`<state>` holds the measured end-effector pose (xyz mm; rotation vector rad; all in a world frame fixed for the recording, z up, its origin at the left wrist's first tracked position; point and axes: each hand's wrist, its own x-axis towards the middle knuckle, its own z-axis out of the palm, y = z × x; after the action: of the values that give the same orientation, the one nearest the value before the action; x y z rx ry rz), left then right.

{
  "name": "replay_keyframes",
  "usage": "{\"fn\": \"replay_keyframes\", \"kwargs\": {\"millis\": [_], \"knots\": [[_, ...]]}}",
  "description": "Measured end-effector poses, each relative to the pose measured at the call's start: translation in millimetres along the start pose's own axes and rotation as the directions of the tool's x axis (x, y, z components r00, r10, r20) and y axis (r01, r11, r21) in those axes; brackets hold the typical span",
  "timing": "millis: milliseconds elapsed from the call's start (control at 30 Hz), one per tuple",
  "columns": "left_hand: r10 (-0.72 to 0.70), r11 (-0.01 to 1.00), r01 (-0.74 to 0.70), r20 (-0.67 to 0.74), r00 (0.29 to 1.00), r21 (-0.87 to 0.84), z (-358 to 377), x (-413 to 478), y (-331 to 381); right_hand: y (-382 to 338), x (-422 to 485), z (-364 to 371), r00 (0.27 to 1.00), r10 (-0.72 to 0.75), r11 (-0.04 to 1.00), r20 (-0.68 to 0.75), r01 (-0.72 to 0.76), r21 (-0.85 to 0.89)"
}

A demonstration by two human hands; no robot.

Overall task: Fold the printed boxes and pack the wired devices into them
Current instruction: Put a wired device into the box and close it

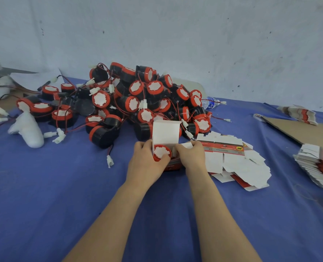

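Observation:
A folded printed box (166, 133) stands at the centre of the blue cloth, its white lid flap upright. A round wired device (161, 151) with a red rim and white face sits partly inside its open top. My left hand (147, 161) grips the box's left side, thumb pressing on the device. My right hand (191, 155) holds the box's right side and a small side flap. Behind lies a big pile of black-and-red wired devices (138, 99). Flat unfolded boxes (236, 159) lie just right of my right hand.
A stack of flat boxes (319, 165) lies at the right edge, beside a cardboard sheet (296, 129). A water bottle (211, 103) lies behind the pile. White foam pieces (27, 129) and loose devices sit at the left. A wall rises behind the table.

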<state>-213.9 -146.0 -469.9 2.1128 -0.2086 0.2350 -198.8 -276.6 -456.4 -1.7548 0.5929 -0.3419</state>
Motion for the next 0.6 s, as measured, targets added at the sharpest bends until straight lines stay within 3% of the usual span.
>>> {"fn": "replay_keyframes", "kwargs": {"millis": [267, 400, 500, 600], "knots": [[0.073, 0.993, -0.073, 0.008, 0.997, 0.089, -1.3, -4.5, 8.9, -2.3, 3.2, -5.9, 0.997, -0.056, 0.976, -0.047, 0.045, -0.215], [0.133, 0.983, -0.13, -0.016, 0.991, 0.127, 2.4, -4.4, 8.1, -1.8, -1.7, -2.9, 0.974, -0.216, 0.928, -0.069, 0.183, -0.324], [0.124, 0.992, -0.125, -0.035, 0.992, -0.027, 3.7, -1.3, 1.3, 1.1, -8.5, -3.7, 0.914, -0.405, 0.88, 0.003, 0.391, -0.27], [0.105, 0.971, -0.12, -0.081, 0.991, -0.207, 2.9, 4.1, -4.7, 2.2, -15.9, -7.7, 0.852, -0.484, 0.833, 0.2, 0.518, -0.193]]}}
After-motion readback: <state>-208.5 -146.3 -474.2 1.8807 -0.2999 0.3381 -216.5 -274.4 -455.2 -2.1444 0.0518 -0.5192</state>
